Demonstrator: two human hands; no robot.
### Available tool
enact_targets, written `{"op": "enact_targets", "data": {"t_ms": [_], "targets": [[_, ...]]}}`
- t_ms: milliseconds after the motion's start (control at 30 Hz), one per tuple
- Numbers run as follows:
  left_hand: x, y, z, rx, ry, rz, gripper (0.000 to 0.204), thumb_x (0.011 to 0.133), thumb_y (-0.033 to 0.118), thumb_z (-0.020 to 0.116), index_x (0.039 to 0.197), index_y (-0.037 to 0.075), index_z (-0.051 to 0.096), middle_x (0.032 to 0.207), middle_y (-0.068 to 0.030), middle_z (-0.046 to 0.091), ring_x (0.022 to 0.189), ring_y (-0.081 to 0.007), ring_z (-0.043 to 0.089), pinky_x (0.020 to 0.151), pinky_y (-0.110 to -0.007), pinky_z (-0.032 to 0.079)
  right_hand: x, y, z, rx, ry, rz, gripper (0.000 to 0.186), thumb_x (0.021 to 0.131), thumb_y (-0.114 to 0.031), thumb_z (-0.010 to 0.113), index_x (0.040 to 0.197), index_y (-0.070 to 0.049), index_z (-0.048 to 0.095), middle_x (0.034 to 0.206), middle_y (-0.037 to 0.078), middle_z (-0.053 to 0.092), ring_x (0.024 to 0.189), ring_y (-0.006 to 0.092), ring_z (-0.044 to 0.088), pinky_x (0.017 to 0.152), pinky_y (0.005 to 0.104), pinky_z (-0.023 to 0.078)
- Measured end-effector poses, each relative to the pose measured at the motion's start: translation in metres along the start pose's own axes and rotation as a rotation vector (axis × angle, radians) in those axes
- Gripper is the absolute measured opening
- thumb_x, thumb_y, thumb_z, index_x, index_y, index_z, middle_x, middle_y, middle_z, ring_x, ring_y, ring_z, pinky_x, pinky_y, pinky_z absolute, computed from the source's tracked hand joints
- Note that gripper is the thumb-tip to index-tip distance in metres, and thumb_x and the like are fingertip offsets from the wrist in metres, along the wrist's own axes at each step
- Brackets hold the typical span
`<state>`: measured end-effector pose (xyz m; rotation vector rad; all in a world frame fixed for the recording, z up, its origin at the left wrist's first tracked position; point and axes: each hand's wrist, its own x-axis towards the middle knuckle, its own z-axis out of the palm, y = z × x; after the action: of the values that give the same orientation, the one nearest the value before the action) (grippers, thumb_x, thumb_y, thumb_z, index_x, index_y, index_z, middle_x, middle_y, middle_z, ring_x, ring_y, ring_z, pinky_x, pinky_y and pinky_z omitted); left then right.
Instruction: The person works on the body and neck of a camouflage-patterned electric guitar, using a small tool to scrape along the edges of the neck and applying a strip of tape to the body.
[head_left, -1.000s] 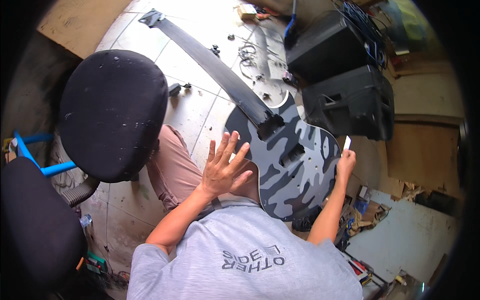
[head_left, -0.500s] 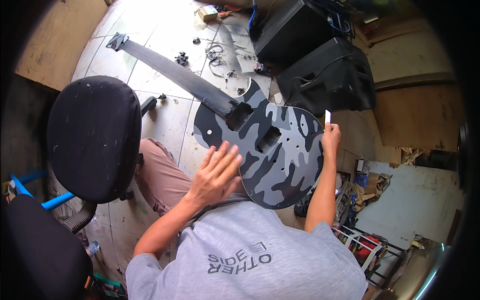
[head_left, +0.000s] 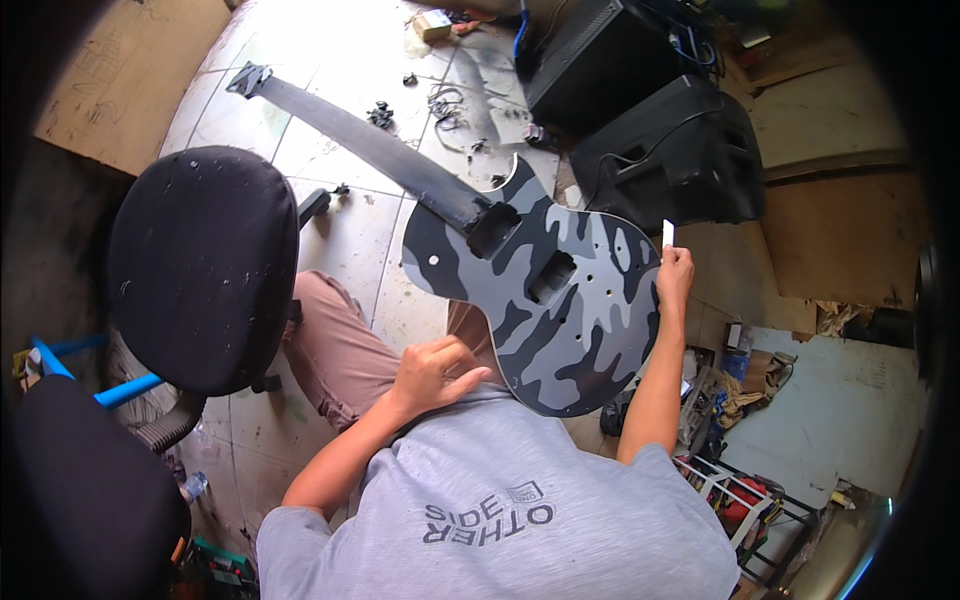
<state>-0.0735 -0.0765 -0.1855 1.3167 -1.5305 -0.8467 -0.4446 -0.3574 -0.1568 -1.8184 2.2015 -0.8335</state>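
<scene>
An electric guitar (head_left: 590, 330) without strings lies tilted across my lap. Its body has a grey and black camouflage finish, with two rectangular cavities and several small holes. The dark neck (head_left: 370, 145) points to the far left. My right hand (head_left: 676, 272) is at the body's right edge, its fingers pinched on a small white flat strip (head_left: 668, 232) that sticks up. My left hand (head_left: 437, 375) hovers by my lap, left of the body's lower edge and apart from it. Its fingers are bent, the thumb stands away from them, and it looks to hold nothing.
A black padded chair (head_left: 205, 270) stands at the left. Two black speaker cabinets (head_left: 665, 150) are at the far right. Small black parts (head_left: 381, 115) and thin wire (head_left: 445, 105) lie on the tiled floor. A rack of tools (head_left: 745, 500) is at the lower right.
My left hand has drawn back from the guitar's edge toward my lap, and its spread fingers have bent. My right hand keeps the white strip at the edge. The view has shifted slightly.
</scene>
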Motion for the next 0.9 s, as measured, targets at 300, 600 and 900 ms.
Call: {"op": "enact_targets", "data": {"t_ms": [300, 600, 900], "targets": [[0.025, -0.006, 0.015, -0.171, 0.007, -0.472, 0.044, 0.084, 0.042, 0.084, 0.079, -0.001, 0.073, 0.067, -0.0103, 0.069, 0.059, -0.0153, 0.064, 0.057, -0.031, 0.049, -0.003, -0.007, -0.004, 0.021, -0.042, 0.061, 0.034, 0.101, -0.029, 0.059, 0.096, 0.004, 0.065, 0.086, 0.017, 0.071, 0.081, 0.0290, 0.068, 0.078, 0.0418, 0.051], [0.033, -0.003, 0.003, 0.088, 0.475, -0.085, 0.020, 0.091, 0.015, 0.074, 0.078, 0.001, 0.068, 0.073, -0.0093, 0.064, 0.066, -0.0221, 0.062, 0.062, -0.035, 0.050, -0.004, -0.009, -0.008, 0.044, 0.004, 0.008, 0.034, 0.102, -0.029, 0.059, 0.095, 0.003, 0.064, 0.084, 0.018, 0.071, 0.080, 0.0314, 0.068, 0.078, 0.0435, 0.051], [0.104, 0.033, 0.011, 0.682, 0.009, 0.119, 0.077, 0.098, 0.049, 0.061, 0.147, -0.008, 0.048, 0.162, -0.0289, 0.034, 0.156, -0.0407, 0.024, 0.128, -0.050, 0.014, -0.006, -0.021, -0.018, 0.049, -0.001, 0.011, 0.031, 0.103, -0.026, 0.057, 0.095, 0.003, 0.061, 0.084, 0.018, 0.069, 0.079, 0.0317, 0.068, 0.078, 0.0431, 0.051]]}}
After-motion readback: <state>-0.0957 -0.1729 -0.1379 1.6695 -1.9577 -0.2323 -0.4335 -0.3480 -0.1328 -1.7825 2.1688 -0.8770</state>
